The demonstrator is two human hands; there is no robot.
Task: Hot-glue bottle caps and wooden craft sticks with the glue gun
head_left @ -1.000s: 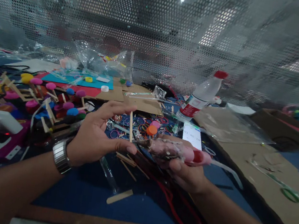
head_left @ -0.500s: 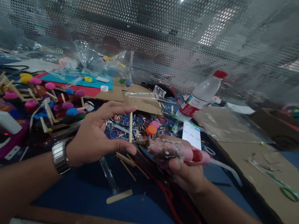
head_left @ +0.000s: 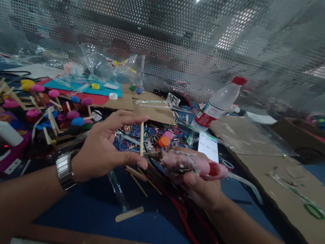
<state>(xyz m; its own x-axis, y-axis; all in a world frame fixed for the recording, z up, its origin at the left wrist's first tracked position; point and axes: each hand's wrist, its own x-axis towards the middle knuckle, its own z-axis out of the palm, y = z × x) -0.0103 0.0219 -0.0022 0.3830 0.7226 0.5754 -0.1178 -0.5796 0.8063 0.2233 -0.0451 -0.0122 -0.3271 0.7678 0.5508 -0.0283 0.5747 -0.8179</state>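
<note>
Between the thumb and a fingertip of my left hand [head_left: 106, 146], a short wooden stick [head_left: 142, 138] is held by its two ends, nearly upright. My right hand [head_left: 201, 189] is closed around a pink hot glue gun [head_left: 187, 163] smeared with glue residue. The gun's dark nozzle [head_left: 154, 156] points left and meets or almost meets the lower end of the stick, by my left thumb. A clear glue stick [head_left: 247, 183] trails from the gun's back. Below lie loose wooden sticks [head_left: 138, 179], a flat craft stick [head_left: 129, 214] and red-handled scissors [head_left: 187, 219].
Wooden stick pieces with coloured bottle caps [head_left: 51, 109] crowd the left, beside a white plug [head_left: 3, 133] on a purple power strip [head_left: 1, 159]. Rubber bands, a phone [head_left: 208, 146] and a bottle [head_left: 218, 106] lie beyond my hands. Cardboard [head_left: 288, 181] covers the right.
Both hands stay almost still. The glue gun's nozzle has shifted very slightly at the stick's lower end.
</note>
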